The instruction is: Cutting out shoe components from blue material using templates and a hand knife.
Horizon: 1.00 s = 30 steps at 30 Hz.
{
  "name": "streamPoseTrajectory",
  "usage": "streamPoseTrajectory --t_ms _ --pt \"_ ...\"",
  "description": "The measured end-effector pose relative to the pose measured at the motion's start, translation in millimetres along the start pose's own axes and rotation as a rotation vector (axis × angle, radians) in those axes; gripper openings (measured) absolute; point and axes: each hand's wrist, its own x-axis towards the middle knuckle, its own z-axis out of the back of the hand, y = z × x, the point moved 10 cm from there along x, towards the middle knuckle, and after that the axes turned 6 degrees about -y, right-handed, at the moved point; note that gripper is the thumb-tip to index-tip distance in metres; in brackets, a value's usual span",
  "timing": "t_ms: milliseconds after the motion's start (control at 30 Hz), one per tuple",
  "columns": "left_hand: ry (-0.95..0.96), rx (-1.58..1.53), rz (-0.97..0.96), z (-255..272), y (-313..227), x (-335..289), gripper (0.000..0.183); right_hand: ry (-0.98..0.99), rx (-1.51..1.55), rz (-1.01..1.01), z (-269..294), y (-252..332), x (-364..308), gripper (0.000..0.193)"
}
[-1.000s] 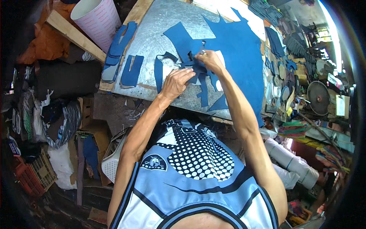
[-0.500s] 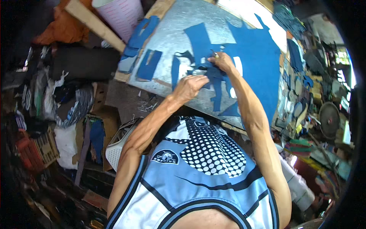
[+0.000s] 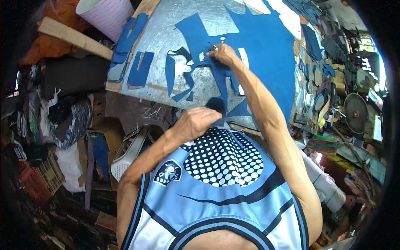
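My left hand (image 3: 196,121) is drawn back to the table's near edge, close to my shirt. Its fingers are closed on a dark cut piece of sheet material (image 3: 215,105), which hangs out past the fingertips. Farther forward, my right hand (image 3: 225,54) rests on a large blue sheet (image 3: 266,54), with fingers pinched around a small shiny metal tool (image 3: 214,48) whose kind is mostly hidden. Narrow gaps and cut-outs run through the sheet around that hand. Left of it, curved blue offcuts (image 3: 171,75) lie on the metal-topped table (image 3: 156,46).
Stacked blue strips (image 3: 125,48) and a slotted blue piece (image 3: 141,70) lie at the table's left side. Beyond them are a wooden plank (image 3: 75,38) and a white printed roll (image 3: 104,16). A round fan (image 3: 355,111) and clutter stand at right.
My left hand has pulled back toward my body, bringing the dark piece away from the sheet. My right hand stays at the sheet, and the whole view has shifted slightly.
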Motion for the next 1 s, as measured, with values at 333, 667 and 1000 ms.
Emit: streamPoseTrajectory --t_ms 333,667,1000 --pt "-0.262 -0.136 0.88 161.5 143.3 -46.6 0.044 0.045 0.46 -0.108 5.5 -15.8 -49.1 0.032" --pt "-0.17 -0.217 1.027 183.4 284.6 -49.2 0.071 0.002 0.558 -0.202 -16.1 -46.8 -158.7 0.028" --pt "-0.004 0.561 0.633 182.0 269.4 -28.2 0.073 -0.271 0.816 -0.448 -18.7 -123.9 -263.5 0.022"
